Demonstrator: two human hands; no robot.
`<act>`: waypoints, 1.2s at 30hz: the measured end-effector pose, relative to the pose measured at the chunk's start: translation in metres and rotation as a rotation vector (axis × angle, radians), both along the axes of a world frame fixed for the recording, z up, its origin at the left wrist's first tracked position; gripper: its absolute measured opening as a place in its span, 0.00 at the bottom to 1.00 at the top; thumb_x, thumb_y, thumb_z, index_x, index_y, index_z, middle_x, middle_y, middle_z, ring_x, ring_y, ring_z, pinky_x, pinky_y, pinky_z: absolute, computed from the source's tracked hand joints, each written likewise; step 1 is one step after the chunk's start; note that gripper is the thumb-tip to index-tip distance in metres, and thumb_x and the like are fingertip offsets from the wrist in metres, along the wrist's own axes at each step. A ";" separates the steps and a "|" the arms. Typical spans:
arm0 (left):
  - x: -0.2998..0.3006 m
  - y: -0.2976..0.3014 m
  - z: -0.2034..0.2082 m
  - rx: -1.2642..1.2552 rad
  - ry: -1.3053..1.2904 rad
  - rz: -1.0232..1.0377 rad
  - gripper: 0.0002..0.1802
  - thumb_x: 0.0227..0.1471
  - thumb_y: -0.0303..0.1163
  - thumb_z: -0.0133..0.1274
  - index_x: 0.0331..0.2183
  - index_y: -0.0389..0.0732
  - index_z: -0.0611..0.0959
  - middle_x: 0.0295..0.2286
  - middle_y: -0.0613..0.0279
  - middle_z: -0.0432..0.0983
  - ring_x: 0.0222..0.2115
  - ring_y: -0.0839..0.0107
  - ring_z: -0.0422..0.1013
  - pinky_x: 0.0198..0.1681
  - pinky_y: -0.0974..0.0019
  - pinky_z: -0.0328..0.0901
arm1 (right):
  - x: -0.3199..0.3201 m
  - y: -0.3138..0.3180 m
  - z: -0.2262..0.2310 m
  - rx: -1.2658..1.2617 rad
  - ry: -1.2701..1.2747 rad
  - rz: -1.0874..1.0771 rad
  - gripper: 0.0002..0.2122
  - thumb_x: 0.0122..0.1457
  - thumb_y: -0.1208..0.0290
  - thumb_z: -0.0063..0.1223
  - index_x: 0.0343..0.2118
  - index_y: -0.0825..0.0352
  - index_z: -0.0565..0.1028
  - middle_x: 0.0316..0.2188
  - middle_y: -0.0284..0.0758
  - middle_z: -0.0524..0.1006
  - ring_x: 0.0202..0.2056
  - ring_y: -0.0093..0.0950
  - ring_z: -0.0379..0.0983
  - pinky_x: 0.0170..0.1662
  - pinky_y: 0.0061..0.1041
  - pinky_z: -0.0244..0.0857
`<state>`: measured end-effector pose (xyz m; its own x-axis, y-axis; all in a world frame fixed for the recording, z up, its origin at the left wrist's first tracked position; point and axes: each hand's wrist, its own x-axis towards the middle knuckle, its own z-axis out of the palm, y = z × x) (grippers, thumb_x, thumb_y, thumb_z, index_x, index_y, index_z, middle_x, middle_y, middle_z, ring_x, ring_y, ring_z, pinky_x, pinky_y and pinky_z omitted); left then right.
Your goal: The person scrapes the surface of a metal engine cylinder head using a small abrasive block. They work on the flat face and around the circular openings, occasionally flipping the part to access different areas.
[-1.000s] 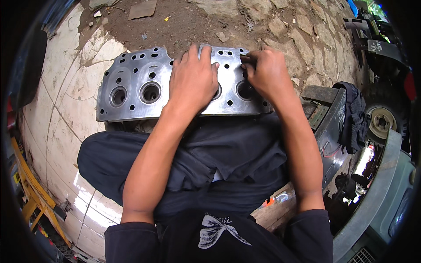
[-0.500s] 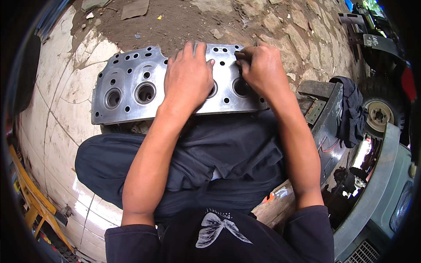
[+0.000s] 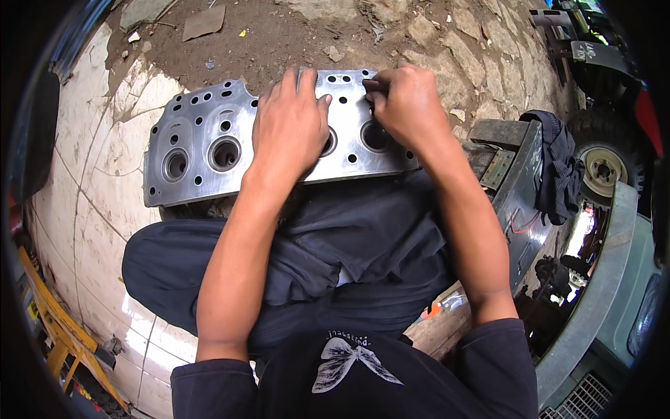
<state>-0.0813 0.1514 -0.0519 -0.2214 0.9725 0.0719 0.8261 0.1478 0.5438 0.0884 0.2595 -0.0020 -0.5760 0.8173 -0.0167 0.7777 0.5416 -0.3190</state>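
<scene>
A grey metal cylinder head [image 3: 283, 171] with a smooth, shiny face lies in front of my folded legs. Several large round ports and many small holes run through that face. My left hand [image 3: 289, 122] rests flat on its middle, palm down, fingers stretched toward the far edge. At the right end my right hand [image 3: 410, 101] is closed, its thumb and fingertips pressed together low over the surface beside the far edge. Whatever those fingers pinch, if anything, is hidden. The hand partly covers the rightmost port [image 3: 375, 136].
Pale cracked tiles [image 3: 84, 209] lie to the left; dirt and flat stones [image 3: 460, 66] lie beyond. On the right are a dark metal box beam [image 3: 516, 202] with a dark cloth [image 3: 555, 167] draped over it, a wheel [image 3: 601, 167] and a green vehicle front [image 3: 621, 307]. A yellow frame [image 3: 59, 325] stands lower left.
The cylinder head and both hands appear slightly further left as the view shifts. Both hands keep about the same places on the metal face.
</scene>
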 end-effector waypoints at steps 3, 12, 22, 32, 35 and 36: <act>-0.003 0.005 0.003 -0.002 0.006 0.012 0.26 0.66 0.39 0.54 0.58 0.33 0.74 0.54 0.39 0.74 0.55 0.42 0.73 0.58 0.44 0.67 | 0.004 0.006 0.006 -0.195 0.088 -0.116 0.10 0.54 0.72 0.67 0.37 0.71 0.87 0.32 0.52 0.84 0.36 0.49 0.82 0.45 0.42 0.76; -0.001 0.003 0.005 -0.011 -0.006 0.013 0.26 0.66 0.39 0.54 0.58 0.32 0.74 0.52 0.39 0.74 0.53 0.42 0.73 0.57 0.44 0.66 | -0.001 0.005 0.007 -0.101 0.014 -0.079 0.12 0.53 0.72 0.69 0.39 0.71 0.87 0.31 0.51 0.84 0.34 0.47 0.83 0.42 0.40 0.75; -0.002 0.005 0.009 -0.059 -0.031 0.006 0.27 0.65 0.40 0.55 0.58 0.33 0.74 0.51 0.40 0.75 0.53 0.42 0.73 0.56 0.43 0.66 | -0.008 0.001 0.007 -0.033 0.008 -0.001 0.10 0.53 0.75 0.66 0.38 0.72 0.87 0.32 0.51 0.84 0.36 0.48 0.83 0.46 0.40 0.77; -0.004 0.004 0.010 -0.082 -0.035 0.020 0.26 0.65 0.40 0.55 0.57 0.33 0.75 0.51 0.41 0.75 0.53 0.43 0.73 0.58 0.44 0.66 | 0.000 0.001 0.015 -0.153 0.021 -0.141 0.13 0.55 0.70 0.68 0.40 0.71 0.87 0.35 0.52 0.85 0.40 0.46 0.85 0.50 0.38 0.77; -0.002 0.005 0.010 -0.083 -0.064 0.010 0.26 0.65 0.40 0.55 0.57 0.33 0.75 0.55 0.39 0.74 0.57 0.42 0.71 0.61 0.45 0.64 | 0.026 0.030 0.017 -0.076 0.153 -0.371 0.19 0.57 0.61 0.71 0.47 0.68 0.86 0.39 0.46 0.87 0.41 0.38 0.86 0.51 0.36 0.77; -0.001 0.003 0.008 -0.061 -0.031 0.016 0.28 0.66 0.42 0.54 0.58 0.32 0.74 0.57 0.38 0.72 0.59 0.42 0.69 0.63 0.45 0.63 | 0.032 0.038 0.017 -0.063 0.207 -0.433 0.20 0.56 0.59 0.71 0.47 0.67 0.86 0.39 0.45 0.87 0.41 0.37 0.86 0.50 0.35 0.77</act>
